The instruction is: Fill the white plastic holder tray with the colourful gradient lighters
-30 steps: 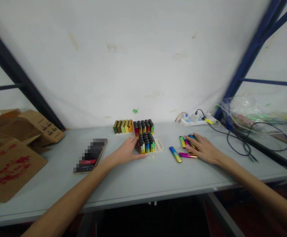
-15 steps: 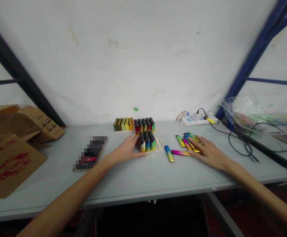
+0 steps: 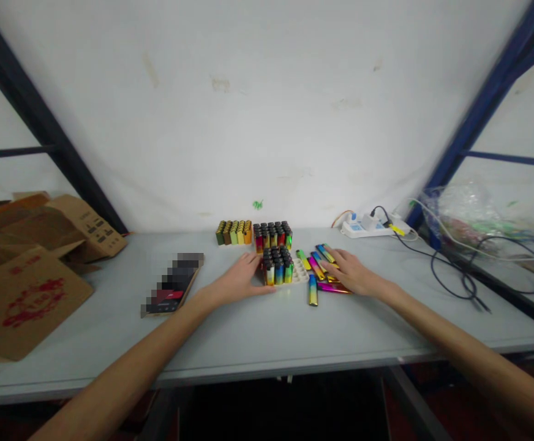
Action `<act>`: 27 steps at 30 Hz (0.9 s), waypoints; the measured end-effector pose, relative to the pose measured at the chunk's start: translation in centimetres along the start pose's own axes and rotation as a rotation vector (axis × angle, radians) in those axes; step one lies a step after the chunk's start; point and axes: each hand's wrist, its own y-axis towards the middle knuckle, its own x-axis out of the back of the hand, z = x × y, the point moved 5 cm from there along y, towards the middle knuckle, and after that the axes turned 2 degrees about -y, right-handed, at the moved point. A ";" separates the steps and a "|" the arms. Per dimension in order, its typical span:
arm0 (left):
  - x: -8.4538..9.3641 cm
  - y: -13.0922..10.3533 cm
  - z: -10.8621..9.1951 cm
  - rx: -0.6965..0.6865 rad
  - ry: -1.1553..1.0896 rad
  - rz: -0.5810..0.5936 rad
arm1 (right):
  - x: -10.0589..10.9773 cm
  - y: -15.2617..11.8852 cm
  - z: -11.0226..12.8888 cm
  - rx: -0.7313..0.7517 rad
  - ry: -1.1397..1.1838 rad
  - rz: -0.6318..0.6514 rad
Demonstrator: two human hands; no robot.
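My left hand curves round the left end of a white lighter tray, thumb along its front edge and fingers behind. Upright lighters with black tops and shiny multicoloured bodies fill the tray's left part; empty holes show at its right. My right hand lies with fingers stretched over several loose lighters, partly covering them. Among these are a green-yellow lighter and a magenta lighter. Just left of them, a blue-yellow lighter lies close to the tray.
Behind the tray stand a block of black-topped lighters and a block of gold-topped lighters. A phone lies at left, near cardboard boxes. To the right are a power strip, black cable and plastic bag.
My right hand has slid left, pushing the loose lighters together towards the tray. The blue-yellow lighter has turned more upright in view. My left hand stays at the tray.
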 end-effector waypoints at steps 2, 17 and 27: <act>0.0 0.0 0.0 0.006 0.001 0.009 | 1.9 1.7 -1.0 -0.085 0.059 -0.018; 0.0 0.0 0.2 -0.021 -0.013 -0.015 | 2.4 7.5 -3.7 -0.218 0.038 0.146; 0.2 0.0 -0.1 -0.006 -0.021 -0.008 | 3.8 6.9 -1.8 -0.015 0.083 0.080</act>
